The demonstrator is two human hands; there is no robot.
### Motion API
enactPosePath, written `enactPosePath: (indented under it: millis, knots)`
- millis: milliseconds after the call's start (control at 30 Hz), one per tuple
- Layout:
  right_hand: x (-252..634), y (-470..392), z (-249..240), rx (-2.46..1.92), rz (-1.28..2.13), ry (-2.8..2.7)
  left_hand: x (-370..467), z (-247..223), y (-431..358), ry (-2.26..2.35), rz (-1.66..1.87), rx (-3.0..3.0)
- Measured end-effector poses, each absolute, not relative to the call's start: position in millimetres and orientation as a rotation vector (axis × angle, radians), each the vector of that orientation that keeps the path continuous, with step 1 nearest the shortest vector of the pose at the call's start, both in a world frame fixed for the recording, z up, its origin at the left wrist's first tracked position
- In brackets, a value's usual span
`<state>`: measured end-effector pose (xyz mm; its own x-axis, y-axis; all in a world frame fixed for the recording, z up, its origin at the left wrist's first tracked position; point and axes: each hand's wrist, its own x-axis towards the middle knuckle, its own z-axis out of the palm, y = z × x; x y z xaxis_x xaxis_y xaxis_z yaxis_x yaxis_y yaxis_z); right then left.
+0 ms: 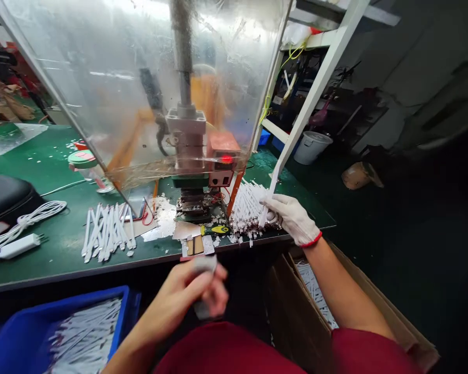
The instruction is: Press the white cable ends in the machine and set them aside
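My right hand [292, 218], in a white glove with a red cuff, is closed on a flat white strip [272, 187] that stands nearly upright. Beside it, a heap of similar white strips [249, 202] lies on the green bench. My left hand [195, 291] is bare, with grey wraps on some fingers. Its fingers are curled in and blurred in front of the bench edge; what they may hold is hidden. Between and beyond my hands stands a press [187, 150] behind a cloudy clear shield [120, 67]. A scraper [214, 229] with a green and yellow handle lies at its base.
More white strips [107, 231] lie on the bench at left, near a white cable [35, 213] and a lidded jar [83, 161]. Below are a blue bin [27, 317] and a cardboard box [288, 296], both with strips inside. A white frame post [315, 93] rises at right.
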<state>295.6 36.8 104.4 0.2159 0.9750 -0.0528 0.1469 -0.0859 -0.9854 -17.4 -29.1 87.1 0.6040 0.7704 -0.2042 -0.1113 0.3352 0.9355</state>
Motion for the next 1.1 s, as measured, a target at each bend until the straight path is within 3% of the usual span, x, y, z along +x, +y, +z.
enactPosePath:
  millis: [233,633,933,1100]
  knots:
    - [201,11,87,-1.394,1.352,-1.318,31,34,-4,0.859,0.622,1.317]
    - [172,20,51,-1.281,1.499,-1.293,8,11,-12,0.848,0.659,0.959]
    - [147,56,6,-1.123,1.859,-1.105,-11,-2,-18,0.931,0.79,0.834]
    - [134,63,-8,-1.112,1.831,-0.947,-14,-4,-11,0.97,0.725,0.829]
